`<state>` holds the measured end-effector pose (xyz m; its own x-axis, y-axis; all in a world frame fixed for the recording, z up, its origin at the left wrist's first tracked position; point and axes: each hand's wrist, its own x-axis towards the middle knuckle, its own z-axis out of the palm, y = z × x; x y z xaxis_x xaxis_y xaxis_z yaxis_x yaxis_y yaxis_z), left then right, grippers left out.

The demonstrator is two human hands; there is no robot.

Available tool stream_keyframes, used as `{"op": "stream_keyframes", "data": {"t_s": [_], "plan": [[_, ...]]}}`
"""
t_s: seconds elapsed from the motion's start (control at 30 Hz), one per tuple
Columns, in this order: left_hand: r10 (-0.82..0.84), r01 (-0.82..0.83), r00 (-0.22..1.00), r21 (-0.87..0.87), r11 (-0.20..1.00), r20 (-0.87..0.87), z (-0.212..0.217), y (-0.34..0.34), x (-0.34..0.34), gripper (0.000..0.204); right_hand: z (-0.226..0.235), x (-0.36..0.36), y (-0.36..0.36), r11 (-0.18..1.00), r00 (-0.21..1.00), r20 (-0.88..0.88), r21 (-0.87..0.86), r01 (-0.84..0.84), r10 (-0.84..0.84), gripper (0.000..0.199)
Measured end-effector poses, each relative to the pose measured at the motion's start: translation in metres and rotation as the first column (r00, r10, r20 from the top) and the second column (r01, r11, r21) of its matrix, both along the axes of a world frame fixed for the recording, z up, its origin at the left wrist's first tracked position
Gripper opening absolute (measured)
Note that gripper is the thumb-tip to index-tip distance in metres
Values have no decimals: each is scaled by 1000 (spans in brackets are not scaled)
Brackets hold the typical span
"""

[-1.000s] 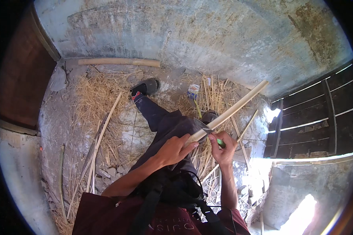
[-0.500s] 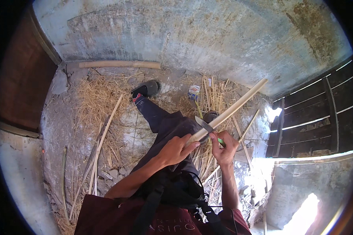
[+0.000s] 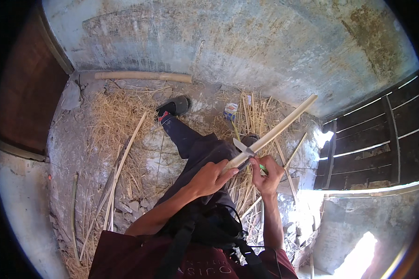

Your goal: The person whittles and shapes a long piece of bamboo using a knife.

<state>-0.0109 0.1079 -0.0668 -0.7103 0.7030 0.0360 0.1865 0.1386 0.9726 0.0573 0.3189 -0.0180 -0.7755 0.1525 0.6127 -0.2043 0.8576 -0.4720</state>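
Note:
A long, pale split bamboo strip (image 3: 284, 123) slants from my lap up toward the far right. Its near end is gripped by my left hand (image 3: 211, 178), thumb on top, over my thigh. My right hand (image 3: 268, 176) is closed round the handle of a knife (image 3: 243, 147); a bit of green shows between the fingers. The knife blade lies across the strip just beyond my left hand, its tip pointing to the upper left. The strip's near end is hidden under my left palm.
Straw and shavings (image 3: 114, 121) litter the floor. Loose bamboo strips (image 3: 125, 160) lie at left, more cut sticks (image 3: 252, 111) beyond my knee. A bamboo pole (image 3: 144, 76) rests along the far wall (image 3: 209, 42). Dark wooden slats (image 3: 372, 139) stand at right. A small packet (image 3: 230, 110) lies near the sticks.
The knife blade has shifted slightly and turned a little against the strip. Both hands keep their grips in nearly the same place.

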Motion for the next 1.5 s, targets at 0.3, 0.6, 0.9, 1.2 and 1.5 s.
{"op": "stream_keyframes", "data": {"t_s": [0.3, 0.6, 0.9, 1.2, 1.5], "plan": [[3, -3, 1000, -2, 1000, -18, 1, -1, -2, 48, 3, -2, 1, 1000, 1000, 4, 19, -19, 18, 20], [1, -1, 1000, 0, 1000, -15, -1, 0, -2, 48, 0, -3, 5, 1000, 1000, -1, 15, -27, 27, 21], [7, -8, 999, -13, 1000, -44, 2, 1, -2, 49, 1, -4, 7, 1000, 1000, 2, 6, 3, -3, 21], [-5, 5, 1000, -2, 1000, -25, -3, -8, 1, 43, -7, -8, 79, 947, 953, -62, -145, 287, -298, 25], [-129, 127, 992, -100, 987, -12, 6, -2, -3, 52, -3, 27, 144, 840, 839, -74, -117, 529, -539, 25]]}}
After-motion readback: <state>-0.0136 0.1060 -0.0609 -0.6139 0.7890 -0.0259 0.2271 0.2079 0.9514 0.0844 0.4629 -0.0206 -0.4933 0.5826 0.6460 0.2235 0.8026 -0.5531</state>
